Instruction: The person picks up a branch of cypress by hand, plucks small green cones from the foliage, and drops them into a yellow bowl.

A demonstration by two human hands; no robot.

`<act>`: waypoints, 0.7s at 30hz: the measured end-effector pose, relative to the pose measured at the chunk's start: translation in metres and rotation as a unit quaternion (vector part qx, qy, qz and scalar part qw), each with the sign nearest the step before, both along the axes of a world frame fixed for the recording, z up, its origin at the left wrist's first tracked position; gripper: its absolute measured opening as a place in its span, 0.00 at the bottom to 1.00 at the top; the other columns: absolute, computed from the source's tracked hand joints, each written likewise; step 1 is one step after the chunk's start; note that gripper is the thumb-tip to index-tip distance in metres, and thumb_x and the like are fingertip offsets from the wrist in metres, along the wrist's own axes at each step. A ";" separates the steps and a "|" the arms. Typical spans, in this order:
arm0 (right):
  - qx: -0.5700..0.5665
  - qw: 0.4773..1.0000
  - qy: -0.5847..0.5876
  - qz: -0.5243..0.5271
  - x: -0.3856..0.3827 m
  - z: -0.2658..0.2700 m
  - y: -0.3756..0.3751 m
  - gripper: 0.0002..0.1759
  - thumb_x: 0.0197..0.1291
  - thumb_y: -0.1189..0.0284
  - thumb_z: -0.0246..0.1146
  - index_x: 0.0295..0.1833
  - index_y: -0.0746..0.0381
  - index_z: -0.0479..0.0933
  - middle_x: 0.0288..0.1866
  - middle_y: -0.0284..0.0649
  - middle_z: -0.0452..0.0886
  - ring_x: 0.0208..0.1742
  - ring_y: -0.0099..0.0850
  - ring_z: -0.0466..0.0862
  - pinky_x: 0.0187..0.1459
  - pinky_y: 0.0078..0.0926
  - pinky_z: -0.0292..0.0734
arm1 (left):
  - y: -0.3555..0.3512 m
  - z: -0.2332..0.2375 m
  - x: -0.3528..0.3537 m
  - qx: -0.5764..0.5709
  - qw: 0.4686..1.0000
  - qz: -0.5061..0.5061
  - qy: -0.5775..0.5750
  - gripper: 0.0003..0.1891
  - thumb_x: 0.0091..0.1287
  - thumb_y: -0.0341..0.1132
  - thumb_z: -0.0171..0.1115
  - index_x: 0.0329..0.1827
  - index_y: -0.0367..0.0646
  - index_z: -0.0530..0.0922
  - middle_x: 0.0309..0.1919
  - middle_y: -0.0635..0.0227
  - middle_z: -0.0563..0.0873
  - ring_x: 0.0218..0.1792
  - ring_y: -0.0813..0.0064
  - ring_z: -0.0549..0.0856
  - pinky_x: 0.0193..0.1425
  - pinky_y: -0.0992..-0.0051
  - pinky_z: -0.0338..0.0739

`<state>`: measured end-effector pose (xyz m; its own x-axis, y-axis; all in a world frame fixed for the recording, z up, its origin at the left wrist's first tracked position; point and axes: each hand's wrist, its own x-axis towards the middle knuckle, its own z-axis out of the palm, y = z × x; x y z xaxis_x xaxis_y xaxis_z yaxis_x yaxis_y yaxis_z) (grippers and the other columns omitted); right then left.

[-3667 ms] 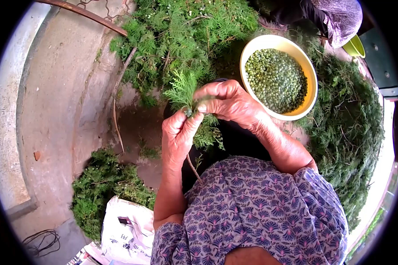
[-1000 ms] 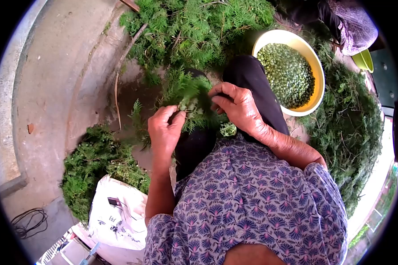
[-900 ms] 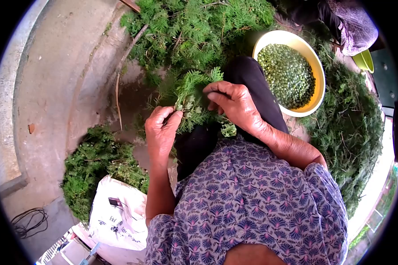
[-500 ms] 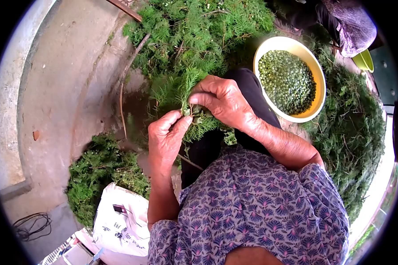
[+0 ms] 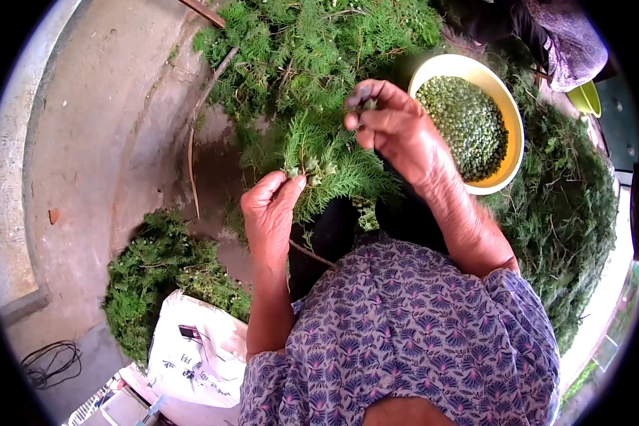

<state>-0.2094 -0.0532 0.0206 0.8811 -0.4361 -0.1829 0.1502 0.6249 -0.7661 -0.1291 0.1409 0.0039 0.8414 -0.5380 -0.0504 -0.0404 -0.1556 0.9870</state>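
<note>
My left hand (image 5: 268,213) pinches a leafy evergreen sprig (image 5: 344,169) between thumb and forefinger. Several pale green cones (image 5: 323,167) sit on the sprig beside the fingertips. Up and to the right, my right hand (image 5: 397,128) is raised, its curled fingers holding a small green cone (image 5: 369,104). Close by that hand stands a yellow basin (image 5: 516,128) with many small green cones (image 5: 461,124) in it.
A large heap of evergreen branches (image 5: 312,50) lies ahead, another pile (image 5: 564,206) at right. Cut greenery (image 5: 156,284) lies at lower left, by a white sack (image 5: 195,362) with a small dark device on it. Another person (image 5: 564,42) sits at top right near a green container (image 5: 584,98).
My right hand has left the sprig and moved up and right towards the basin, now with a green cone in its fingers. My left hand keeps its pinch on the sprig.
</note>
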 end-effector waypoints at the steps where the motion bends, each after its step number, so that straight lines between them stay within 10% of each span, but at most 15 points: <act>1: -0.018 0.999 -0.003 0.048 -0.004 0.000 0.008 0.07 0.56 0.79 0.59 0.41 0.61 0.74 0.32 0.37 0.78 0.25 0.21 0.77 0.25 0.17 0.74 | -0.001 -0.002 0.000 -0.001 1.000 -0.003 -0.010 0.13 0.57 0.22 0.62 0.20 0.37 0.66 0.19 0.81 0.62 0.22 0.89 0.58 0.22 0.84 0.51; 6: -0.541 0.838 0.000 -0.069 0.006 -0.011 0.060 0.13 0.46 0.71 0.67 0.35 0.67 0.75 0.28 0.45 0.76 0.32 0.41 0.78 0.33 0.36 0.72 | -0.009 0.001 -0.006 -0.020 0.996 -0.005 -0.083 0.09 0.57 0.22 0.61 0.23 0.34 0.70 0.19 0.78 0.64 0.23 0.89 0.61 0.23 0.84 0.57; 8: -0.554 0.831 -0.002 -0.049 0.008 -0.020 0.061 0.13 0.43 0.70 0.68 0.32 0.67 0.76 0.28 0.48 0.75 0.32 0.47 0.76 0.34 0.38 0.71 | -0.006 0.003 -0.008 -0.008 0.996 -0.017 -0.089 0.07 0.59 0.23 0.60 0.25 0.32 0.71 0.21 0.79 0.68 0.25 0.89 0.63 0.27 0.85 0.58; 12: -0.530 0.847 0.017 -0.029 0.011 -0.021 0.062 0.11 0.45 0.72 0.67 0.30 0.68 0.76 0.25 0.46 0.75 0.29 0.40 0.78 0.33 0.34 0.72 | -0.002 0.001 -0.005 0.031 0.997 -0.018 -0.075 0.03 0.58 0.22 0.60 0.28 0.32 0.75 0.21 0.78 0.70 0.25 0.89 0.65 0.27 0.85 0.60; 16: -0.026 0.995 0.058 0.078 0.004 -0.008 0.035 0.07 0.56 0.72 0.63 0.36 0.65 0.78 0.22 0.33 0.76 0.26 0.20 0.77 0.26 0.20 0.72 | 0.000 -0.006 -0.005 -0.053 0.996 0.051 0.050 0.01 0.57 0.21 0.61 0.30 0.32 0.78 0.21 0.79 0.73 0.25 0.90 0.67 0.27 0.86 0.61; 21: 0.067 0.997 0.026 0.033 0.003 0.001 0.014 0.11 0.58 0.77 0.58 0.47 0.61 0.72 0.28 0.34 0.78 0.23 0.21 0.75 0.23 0.15 0.69 | 0.000 -0.009 -0.006 -0.065 0.991 0.052 0.102 0.04 0.57 0.21 0.61 0.35 0.33 0.79 0.26 0.77 0.77 0.26 0.90 0.70 0.29 0.87 0.64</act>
